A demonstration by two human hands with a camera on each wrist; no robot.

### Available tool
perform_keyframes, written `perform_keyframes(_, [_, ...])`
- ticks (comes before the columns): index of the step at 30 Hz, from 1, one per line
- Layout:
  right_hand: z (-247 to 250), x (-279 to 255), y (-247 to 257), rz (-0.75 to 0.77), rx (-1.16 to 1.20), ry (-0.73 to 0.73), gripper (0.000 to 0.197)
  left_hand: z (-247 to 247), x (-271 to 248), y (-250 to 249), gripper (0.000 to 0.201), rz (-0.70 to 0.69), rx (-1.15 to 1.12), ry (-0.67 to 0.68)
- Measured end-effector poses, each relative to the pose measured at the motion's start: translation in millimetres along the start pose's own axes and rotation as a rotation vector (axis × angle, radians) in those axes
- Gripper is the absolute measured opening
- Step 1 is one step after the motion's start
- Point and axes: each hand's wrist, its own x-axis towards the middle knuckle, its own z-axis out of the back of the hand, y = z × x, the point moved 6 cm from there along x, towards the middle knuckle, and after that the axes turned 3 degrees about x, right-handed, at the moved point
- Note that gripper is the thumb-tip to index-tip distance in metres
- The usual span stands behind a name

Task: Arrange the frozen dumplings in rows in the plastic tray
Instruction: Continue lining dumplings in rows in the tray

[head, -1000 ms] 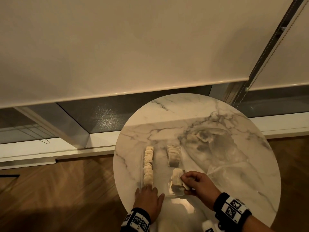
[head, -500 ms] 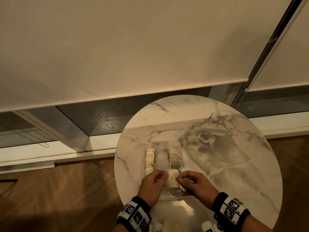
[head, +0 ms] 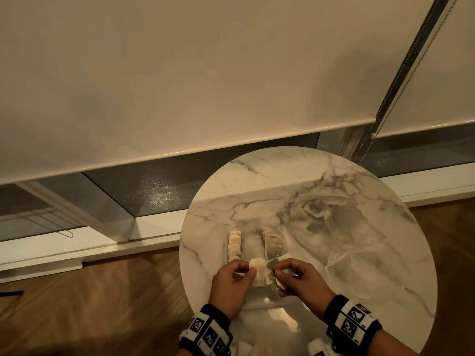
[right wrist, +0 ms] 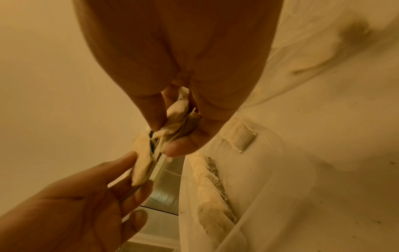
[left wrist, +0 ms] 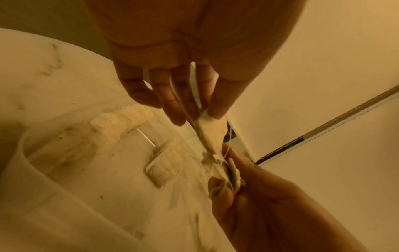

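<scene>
Round white marble-patterned tabletop (head: 347, 247) fills the lower right of the head view, standing on brown wooden flooring (head: 90, 304) below cream roller blinds (head: 180, 73) drawn most of the way down over a window.

At the table's 6 o'clock edge the left hand (head: 231, 283) and the right hand (head: 300, 281) meet over the near end of a clear plastic tray (head: 253, 244). The left hand pinches one end of a pale frozen dumpling (head: 260, 273) between thumb and fingertips (left wrist: 218, 109), with the other fingers loosely extended below it. The right hand pinches the opposite end of the same dumpling, its thumb (right wrist: 183, 146) and curled fingers clamped on torn, ragged pale wrapping bunched against the dumpling's end. In both wrist views the dumpling hangs in the air between the two hands, above the tray, with thin strands stretched across to the right hand.

Beyond the hands, toward 12 o'clock, two rows lie in the tray: a left row of pale dumplings (head: 235, 244) packed edge to edge, and a shorter right row of dumplings (head: 273, 242) just beside it, with a bare strip of tray between them. Further out, at about 2 o'clock from the hands, crumpled clear plastic film (head: 341, 227) lies spread on the marble. Both wrists wear black bands with square black-and-white markers (head: 208, 332).
</scene>
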Motion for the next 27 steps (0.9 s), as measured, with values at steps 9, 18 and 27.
perform_keyframes(9, [3.9,1.0,-16.8,-0.025,0.035,-0.091,0.007,38.4,-6.2,50.9,0.011,0.186,0.281,-0.029])
perform_keyframes(18, [1.5,-4.3,-18.4,-0.032,0.001,-0.066,0.007,6.4,-12.4,64.5,0.013,0.127,0.723,0.114])
perform_keyframes(27, [14.8,-6.6,-15.5,-0.020,-0.001,-0.058,0.005,-7.1,-9.3,50.8,0.032,0.089,1.022,0.051])
